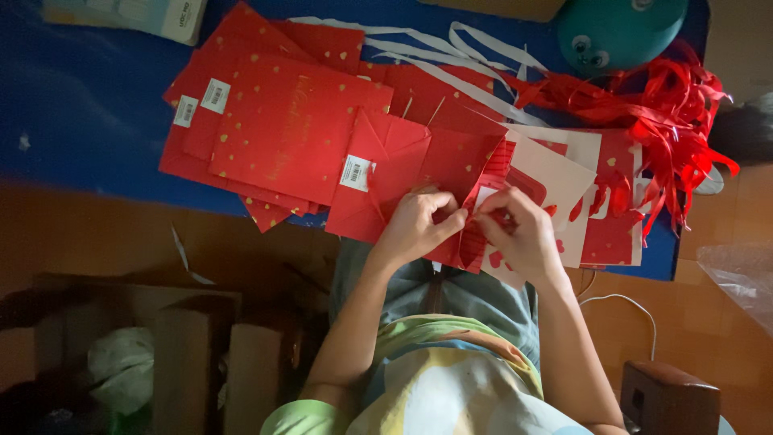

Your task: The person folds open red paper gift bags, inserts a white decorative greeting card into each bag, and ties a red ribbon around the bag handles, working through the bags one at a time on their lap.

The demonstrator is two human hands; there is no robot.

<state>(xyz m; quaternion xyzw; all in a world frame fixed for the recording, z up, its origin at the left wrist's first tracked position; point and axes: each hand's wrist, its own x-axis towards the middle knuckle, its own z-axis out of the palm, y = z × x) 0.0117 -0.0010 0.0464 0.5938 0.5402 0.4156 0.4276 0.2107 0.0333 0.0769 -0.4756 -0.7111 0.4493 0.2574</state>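
Both hands work at the mouth of a flat red paper gift bag with gold hearts (419, 165). The left hand (415, 225) pinches its folded edge; the right hand (519, 234) grips the bag's rim. Finished red bags in a stack (282, 121) lie at ten o'clock, a tangle of red ribbons (668, 121) at two o'clock.

Only one view here, from the camera on my head, pointing pretty much straight down over my chest and lap. The blue mat (97, 105) is my landmark: it fills the top of the frame, farther from me, with my torso below it at the bottom edge. It's close, about arm's reach, so my forearms run up from the bottom to the mat's near edge. No second view to overlap with.
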